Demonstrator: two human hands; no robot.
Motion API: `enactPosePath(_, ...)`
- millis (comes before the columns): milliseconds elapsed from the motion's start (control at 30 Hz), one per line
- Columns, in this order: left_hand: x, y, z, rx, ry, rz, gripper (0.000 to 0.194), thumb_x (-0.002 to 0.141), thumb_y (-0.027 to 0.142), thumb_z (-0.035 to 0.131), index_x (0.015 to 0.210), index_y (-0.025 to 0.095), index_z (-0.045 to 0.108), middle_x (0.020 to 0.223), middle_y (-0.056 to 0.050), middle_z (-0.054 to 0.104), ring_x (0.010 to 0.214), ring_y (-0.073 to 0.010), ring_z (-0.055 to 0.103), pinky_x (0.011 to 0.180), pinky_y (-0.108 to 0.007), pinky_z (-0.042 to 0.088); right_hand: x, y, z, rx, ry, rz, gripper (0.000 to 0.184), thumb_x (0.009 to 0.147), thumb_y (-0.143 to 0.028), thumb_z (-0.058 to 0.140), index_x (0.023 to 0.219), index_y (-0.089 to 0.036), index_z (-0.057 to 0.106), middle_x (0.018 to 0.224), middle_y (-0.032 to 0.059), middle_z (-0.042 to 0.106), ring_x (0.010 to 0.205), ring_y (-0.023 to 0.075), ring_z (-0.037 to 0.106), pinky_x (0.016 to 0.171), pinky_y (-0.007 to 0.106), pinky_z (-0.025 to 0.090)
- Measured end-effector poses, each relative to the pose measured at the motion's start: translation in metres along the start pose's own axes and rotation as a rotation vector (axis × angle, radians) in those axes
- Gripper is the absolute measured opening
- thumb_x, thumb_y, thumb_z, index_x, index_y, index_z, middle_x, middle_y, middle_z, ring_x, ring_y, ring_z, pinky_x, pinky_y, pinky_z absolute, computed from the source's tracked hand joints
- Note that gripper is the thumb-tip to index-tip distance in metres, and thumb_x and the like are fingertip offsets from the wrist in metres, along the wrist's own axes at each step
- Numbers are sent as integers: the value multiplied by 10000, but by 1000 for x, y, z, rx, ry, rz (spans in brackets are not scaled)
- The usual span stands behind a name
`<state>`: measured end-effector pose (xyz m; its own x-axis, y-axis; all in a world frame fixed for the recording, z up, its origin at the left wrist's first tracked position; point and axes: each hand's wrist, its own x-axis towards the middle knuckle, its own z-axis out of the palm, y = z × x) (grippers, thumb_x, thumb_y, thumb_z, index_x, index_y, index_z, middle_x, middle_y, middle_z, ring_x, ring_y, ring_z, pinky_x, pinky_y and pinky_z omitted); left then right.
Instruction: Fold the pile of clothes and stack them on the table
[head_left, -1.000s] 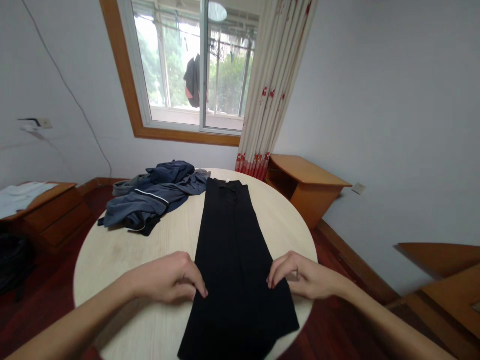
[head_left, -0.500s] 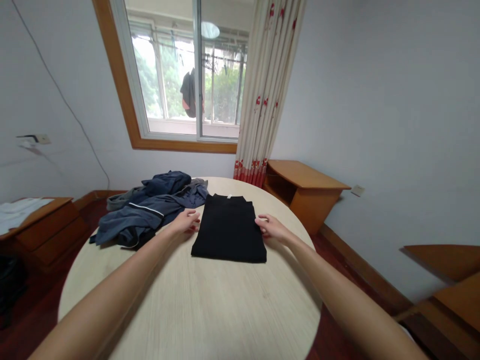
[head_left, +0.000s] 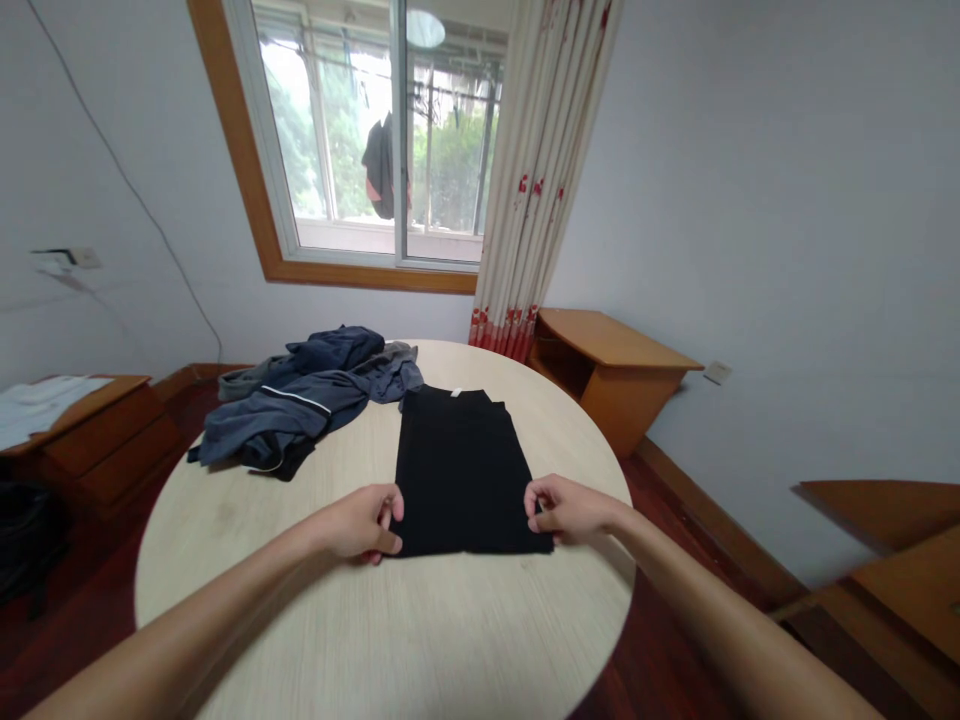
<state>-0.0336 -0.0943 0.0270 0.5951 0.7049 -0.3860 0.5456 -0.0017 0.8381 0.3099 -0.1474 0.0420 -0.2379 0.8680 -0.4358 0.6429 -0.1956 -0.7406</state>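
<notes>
A pair of black trousers (head_left: 465,470) lies folded crosswise on the round table, its waistband with a white label at the far end. At the near left corner, my left hand (head_left: 367,522) pinches the cloth between thumb and fingers. Close to the near right corner, my right hand (head_left: 566,508) is closed on the opposite edge in the same way. The folded edge between my hands runs nearly straight across.
The pale round table (head_left: 420,630) holds a heap of dark blue and grey clothes (head_left: 300,400) at its far left. Beyond it stand a wooden desk (head_left: 615,345), a curtain (head_left: 532,190) and a window. A wooden cabinet (head_left: 97,440) with white cloth is at left.
The trousers went from lying full length to folded over, their near end carried away from me. My hands then came back from the sides to grip the near corners of the fold.
</notes>
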Motion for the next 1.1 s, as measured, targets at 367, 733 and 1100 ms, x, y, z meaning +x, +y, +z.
enactPosePath(367, 14, 23, -38, -22, 93, -92, 545, 645, 673, 755, 643, 158, 575, 504, -39, 589, 450, -150, 552, 451, -244, 390, 18, 0, -39, 215, 74, -2, 379, 764, -394, 763, 981, -168, 549, 727, -15, 606, 631, 129, 641, 569, 232, 519)
enactPosePath(733, 85, -3, -45, -68, 418, 50, 548, 618, 607, 773, 526, 204, 412, 391, 66, 367, 354, -75, 321, 406, -223, 197, 105, -5, -26, 320, 566, -178, 222, 706, -197, 675, 903, -160, 582, 565, -71, 463, 530, 106, 464, 509, 225, 383)
enactPosePath(1100, 75, 9, -64, -102, 537, 115, 355, 747, 455, 692, 658, 205, 455, 443, 67, 447, 395, -103, 440, 421, -209, 265, 135, -20, -48, 119, 657, -407, 296, 676, -339, 650, 912, -161, 638, 803, 12, 604, 635, 124, 497, 653, 272, 426)
